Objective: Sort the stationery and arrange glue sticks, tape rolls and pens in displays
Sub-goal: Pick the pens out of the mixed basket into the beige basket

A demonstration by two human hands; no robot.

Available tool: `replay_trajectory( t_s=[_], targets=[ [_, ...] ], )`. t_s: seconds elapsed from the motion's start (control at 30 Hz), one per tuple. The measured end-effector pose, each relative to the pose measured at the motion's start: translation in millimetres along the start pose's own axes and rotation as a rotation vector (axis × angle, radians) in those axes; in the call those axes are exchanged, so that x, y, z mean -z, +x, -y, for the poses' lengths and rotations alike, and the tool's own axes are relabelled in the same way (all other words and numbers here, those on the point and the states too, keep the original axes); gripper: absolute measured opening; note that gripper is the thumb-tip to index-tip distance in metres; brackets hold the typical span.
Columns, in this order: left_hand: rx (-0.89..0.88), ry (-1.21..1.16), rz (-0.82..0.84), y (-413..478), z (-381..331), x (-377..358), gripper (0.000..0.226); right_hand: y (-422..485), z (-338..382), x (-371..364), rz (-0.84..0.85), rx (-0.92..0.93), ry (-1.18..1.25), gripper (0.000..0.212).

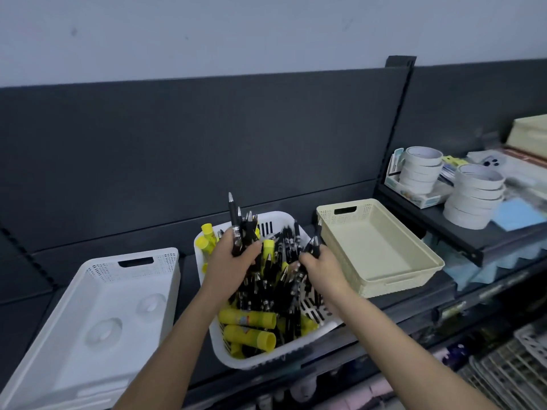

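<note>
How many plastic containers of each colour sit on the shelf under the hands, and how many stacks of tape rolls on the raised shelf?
White plastic containers: 2, empty rectangular tray and basket of pens
Cream perforated plastic tray: 1
Stacks of white tape rolls: 2
Total: 5

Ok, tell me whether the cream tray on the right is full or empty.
Empty: the cream tray shows only its bare floor, nothing inside.

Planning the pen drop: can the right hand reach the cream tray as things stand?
Probably yes: the right hand, holding pens, sits just left of the tray, which is open-topped, with nothing between them.
</note>
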State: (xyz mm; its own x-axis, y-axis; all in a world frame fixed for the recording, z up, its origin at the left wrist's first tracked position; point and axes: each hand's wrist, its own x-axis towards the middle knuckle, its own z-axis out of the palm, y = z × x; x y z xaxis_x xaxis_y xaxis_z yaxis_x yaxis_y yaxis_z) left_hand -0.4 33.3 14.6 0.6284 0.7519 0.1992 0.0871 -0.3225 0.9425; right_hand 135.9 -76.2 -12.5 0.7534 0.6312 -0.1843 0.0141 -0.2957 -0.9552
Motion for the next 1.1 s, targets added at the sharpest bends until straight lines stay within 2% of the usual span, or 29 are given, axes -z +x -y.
replay_trajectory(
  t_s=[0.07,0.13,0.2,0.37,0.5,0.63,0.7,0.83,0.9,0.97,1.1],
  targets=[
    [0.01,0.008,0.017,3.4,-5.1,0.3,0.018,4.8,11.4,6.3,-0.038,0.049,0.032,0.015],
    [0.037,-0.023,0.047,7.4,-10.9,-1.8,0.026,10.1,22.2,9.4,-0.058,0.107,0.097,0.005],
    [0.056,-0.021,0.069,12.7,-15.9,-8.0,0.03,14.2,33.1,8.1,-0.044,0.116,0.198,0.013],
    [0.076,0.034,0.046,27.3,-25.4,-33.0,0.027,26.4,43.8,13.3,0.05,-0.021,0.459,0.021],
    [0.068,-0.028,0.009,50.5,-40.1,-58.2,0.023,48.6,45.6,47.2,0.112,-0.141,0.678,0.011],
    [0.117,-0.25,0.019,78.7,-56.5,-100.0,0.023,79.7,42.0,95.5,0.089,-0.193,0.679,0.014],
    [0.191,-0.384,0.055,91.9,-62.9,-127.2,0.02,95.7,36.8,119.7,0.081,-0.209,0.658,0.015],
    [0.394,-0.449,0.095,112.5,-61.8,-183.1,0.013,123.8,22.5,161.2,0.081,-0.274,0.605,0.01],
    [0.483,-0.458,0.111,119.5,-53.4,-209.1,0.014,133.8,13.4,177.0,0.084,-0.321,0.562,0.003],
    [0.574,-0.447,0.139,123.4,-41.0,-231.8,0.014,143.3,1.1,187.6,0.092,-0.367,0.524,0.004],
    [0.672,-0.26,0.209,126.9,-9.4,-261.8,0.019,157.3,-24.0,193.7,0.159,-0.418,0.329,0.002]
  ],
)
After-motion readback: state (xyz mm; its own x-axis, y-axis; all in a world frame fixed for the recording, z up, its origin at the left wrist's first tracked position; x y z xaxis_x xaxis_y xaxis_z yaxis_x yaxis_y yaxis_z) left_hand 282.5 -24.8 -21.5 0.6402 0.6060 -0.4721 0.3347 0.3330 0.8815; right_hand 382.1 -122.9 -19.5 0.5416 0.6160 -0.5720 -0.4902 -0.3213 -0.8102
